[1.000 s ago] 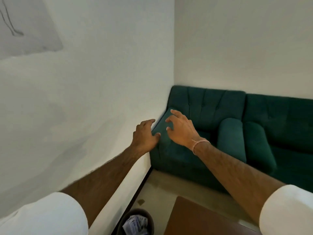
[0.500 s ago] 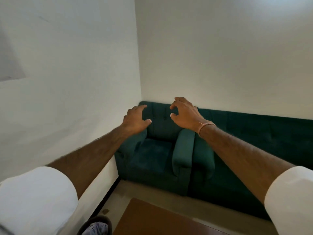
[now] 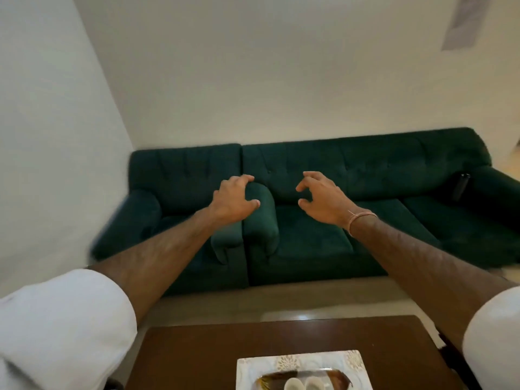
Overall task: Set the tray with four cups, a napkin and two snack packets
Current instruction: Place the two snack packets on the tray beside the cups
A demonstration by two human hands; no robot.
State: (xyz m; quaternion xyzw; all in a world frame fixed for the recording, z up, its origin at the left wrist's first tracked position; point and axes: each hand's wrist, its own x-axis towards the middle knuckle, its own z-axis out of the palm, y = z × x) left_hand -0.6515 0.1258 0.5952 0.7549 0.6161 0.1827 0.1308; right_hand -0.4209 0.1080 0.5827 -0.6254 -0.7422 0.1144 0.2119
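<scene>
A white patterned tray (image 3: 299,361) lies at the near edge of a dark brown table (image 3: 202,350), cut off by the frame's bottom. On it rests a dark oval dish (image 3: 337,376) with two white cups (image 3: 294,384) side by side. My left hand (image 3: 232,202) and my right hand (image 3: 323,199) are stretched out in the air in front of the green sofa, far above and beyond the tray. Both have curled, spread fingers and hold nothing. No napkin or snack packet shows.
A dark green tufted sofa (image 3: 351,229) runs along the white back wall, with an armrest (image 3: 260,218) between its seats. A dark bottle-like thing (image 3: 461,187) lies on the sofa at the right. Pale floor separates sofa and table.
The view has swung right and down from the room's corner, so the table, tray and cups have come into sight. Both hands stay raised and empty, now further apart.
</scene>
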